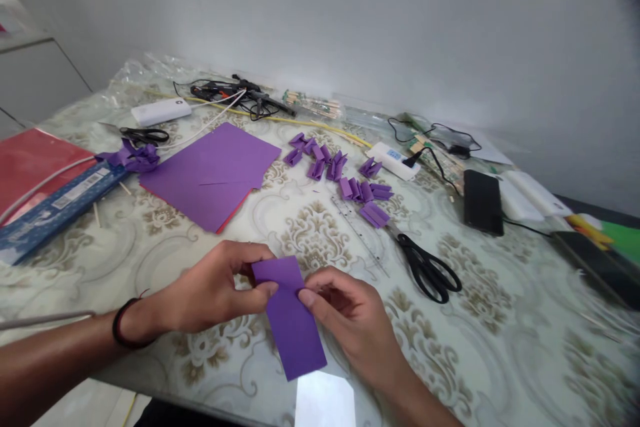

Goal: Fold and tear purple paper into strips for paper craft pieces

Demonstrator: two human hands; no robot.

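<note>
A rectangular strip of purple paper is held over the front of the table, its upper end folded over or creased. My left hand pinches its left edge between thumb and fingers. On the opposite edge, my right hand grips the strip with the thumb on top. Beyond my hands lie several small folded purple paper pieces in a loose cluster. Black-handled scissors rest to the right, their blades partly under one folded piece. A clear ruler lies beside them.
Purple paper sheets lie at left, near crumpled purple scraps and a blue box. Other scissors and a white power bank are behind. A white power strip and a black phone stand at right.
</note>
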